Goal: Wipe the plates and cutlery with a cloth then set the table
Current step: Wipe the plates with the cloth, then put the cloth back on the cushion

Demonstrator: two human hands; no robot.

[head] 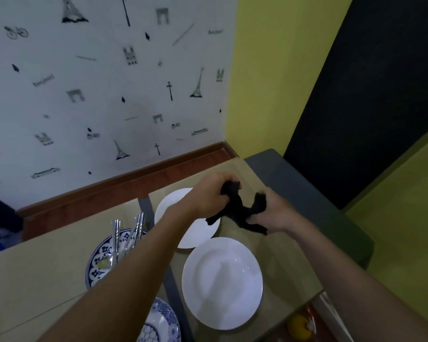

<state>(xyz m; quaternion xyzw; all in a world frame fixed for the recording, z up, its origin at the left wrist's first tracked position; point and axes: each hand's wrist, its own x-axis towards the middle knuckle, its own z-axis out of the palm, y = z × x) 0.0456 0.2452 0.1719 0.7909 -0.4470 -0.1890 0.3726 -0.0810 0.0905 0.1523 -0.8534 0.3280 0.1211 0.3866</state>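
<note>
The counter (47, 280), covered in tan sheets joined by grey tape, is seen across the lower half of the view. A large white plate (221, 283) is laid on it at about five o'clock from the view's centre. A blue-patterned plate (94, 272) is set at its nine o'clock, and a second patterned plate (161, 324) is cut off by the bottom edge at its seven o'clock. Another white plate (200, 234) is found just beside the large one at its eleven o'clock, partly hidden by the left forearm. Over its far rim the left hand (208, 191) is raised, with the right hand (276, 213) at its four o'clock. A black cloth (235, 211) is held between them, above the counter: one end is gripped in the curled fingers of the left hand, the other is pinched by the right's. Steel cutlery (116, 238) is piled on the first patterned plate, handles pointed to twelve o'clock.
</note>
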